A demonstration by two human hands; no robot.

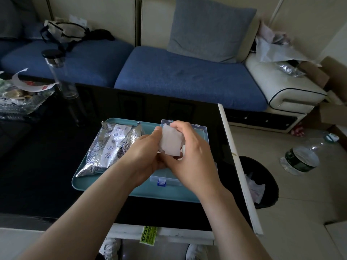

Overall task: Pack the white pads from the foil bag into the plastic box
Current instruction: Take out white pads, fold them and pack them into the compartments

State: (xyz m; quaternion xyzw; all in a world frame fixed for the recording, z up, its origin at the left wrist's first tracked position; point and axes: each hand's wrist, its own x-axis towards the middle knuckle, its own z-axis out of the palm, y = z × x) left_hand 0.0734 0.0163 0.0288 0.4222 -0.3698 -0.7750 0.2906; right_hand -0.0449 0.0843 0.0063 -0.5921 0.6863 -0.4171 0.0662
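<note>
A stack of white pads [171, 141] is held between both hands above the clear plastic box [201, 129]. My left hand [144, 154] grips the pads from the left and my right hand [191, 156] curls round them from the right and top. The box lies open on a teal tray [82, 182]; its blue latch [161, 182] shows near the front, and my hands hide most of its inside. The crumpled foil bag [109, 147] lies on the tray's left half, beside my left hand.
The tray sits on a black glossy table [47, 166] with a white right edge. A tall clear bottle [60, 76] and wrappers [20, 94] stand at the back left. A black bin [262, 182] is on the floor at right. A blue sofa [187, 77] lies behind.
</note>
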